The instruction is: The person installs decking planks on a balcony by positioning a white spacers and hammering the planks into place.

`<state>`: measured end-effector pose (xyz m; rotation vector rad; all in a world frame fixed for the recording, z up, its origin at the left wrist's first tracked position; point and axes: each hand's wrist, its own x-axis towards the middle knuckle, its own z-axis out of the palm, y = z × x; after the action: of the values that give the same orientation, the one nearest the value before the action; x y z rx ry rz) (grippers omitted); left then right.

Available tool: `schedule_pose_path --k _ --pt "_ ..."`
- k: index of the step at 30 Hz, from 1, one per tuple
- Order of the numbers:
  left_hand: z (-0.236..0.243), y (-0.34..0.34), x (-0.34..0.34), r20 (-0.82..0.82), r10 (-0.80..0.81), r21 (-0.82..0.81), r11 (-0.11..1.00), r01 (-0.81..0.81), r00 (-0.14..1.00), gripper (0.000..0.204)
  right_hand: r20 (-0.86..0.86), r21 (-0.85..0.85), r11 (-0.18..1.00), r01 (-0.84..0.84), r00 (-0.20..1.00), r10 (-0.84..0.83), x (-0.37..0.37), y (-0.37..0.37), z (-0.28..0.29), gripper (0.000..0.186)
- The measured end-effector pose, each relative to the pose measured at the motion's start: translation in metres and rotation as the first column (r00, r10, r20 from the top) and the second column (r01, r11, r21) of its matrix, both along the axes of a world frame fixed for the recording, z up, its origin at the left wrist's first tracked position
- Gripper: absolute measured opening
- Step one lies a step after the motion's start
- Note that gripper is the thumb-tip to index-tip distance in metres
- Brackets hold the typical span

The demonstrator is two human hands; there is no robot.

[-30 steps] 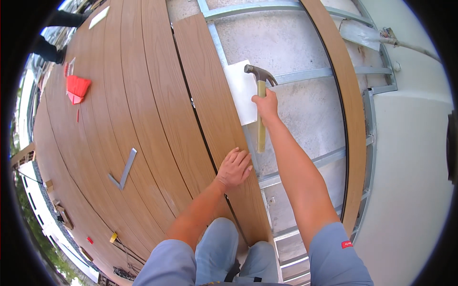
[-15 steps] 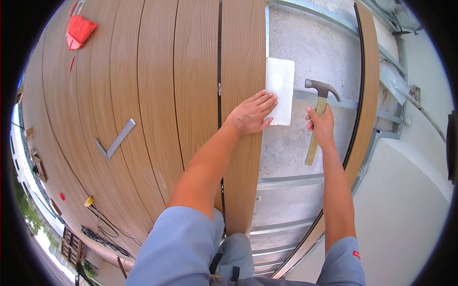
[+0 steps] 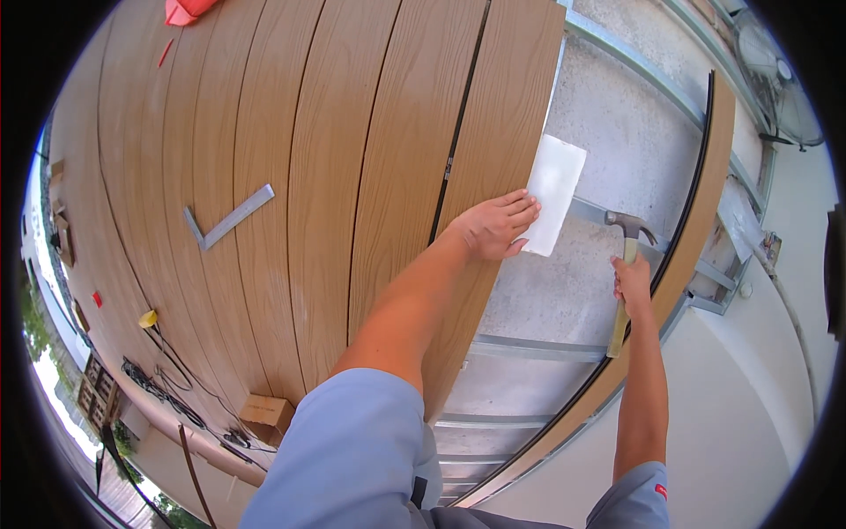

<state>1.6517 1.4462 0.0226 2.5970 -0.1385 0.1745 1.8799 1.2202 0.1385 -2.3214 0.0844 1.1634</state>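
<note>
Flat left hand [image 3: 495,227], gripping nothing, spans wood-grained board [image 3: 502,123] and white rectangular slab [image 3: 560,189]; right hand [image 3: 633,284] wraps metal-headed hammer [image 3: 619,324], long axis fore-and-aft, head away.

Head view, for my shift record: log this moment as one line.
left hand: at white slab's edge; right hand: holding hammer; nearby: metal square lying on brown boards

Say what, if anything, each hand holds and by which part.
The right hand grips the hammer by its handle, just below the head. The left hand touches the white slab; whether it grips it, I cannot tell.
</note>
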Motion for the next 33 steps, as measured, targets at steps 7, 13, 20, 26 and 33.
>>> schedule_pose_path --k 7,13,20,26,33 --pt "0.001 -0.004 0.002 0.020 0.000 -0.042 0.999 0.001 1.000 0.053 -0.187 -0.045 0.999 0.023 0.982 -0.031 -0.047 0.015 -0.030 0.012" --pt "0.011 0.001 0.009 -0.020 -0.030 0.062 0.998 0.031 0.999 0.054 0.220 0.278 0.811 0.515 0.788 -0.575 0.013 -0.040 -0.025 0.011" --pt "0.008 -0.002 -0.001 -0.047 -0.022 0.064 0.998 0.025 0.999 0.057 -0.103 -0.073 0.966 -0.249 0.965 0.241 -0.019 0.013 0.000 0.007" --pt "0.014 0.001 0.013 -0.096 -0.064 0.061 0.996 0.070 0.993 0.056 0.149 0.314 0.757 0.573 0.758 -0.635 -0.017 -0.035 -0.050 0.007" --pt "0.009 0.010 0.005 -0.050 -0.014 0.060 0.998 0.017 0.999 0.055 -0.077 -0.100 0.982 -0.161 0.985 0.154 -0.019 0.004 -0.009 0.013"
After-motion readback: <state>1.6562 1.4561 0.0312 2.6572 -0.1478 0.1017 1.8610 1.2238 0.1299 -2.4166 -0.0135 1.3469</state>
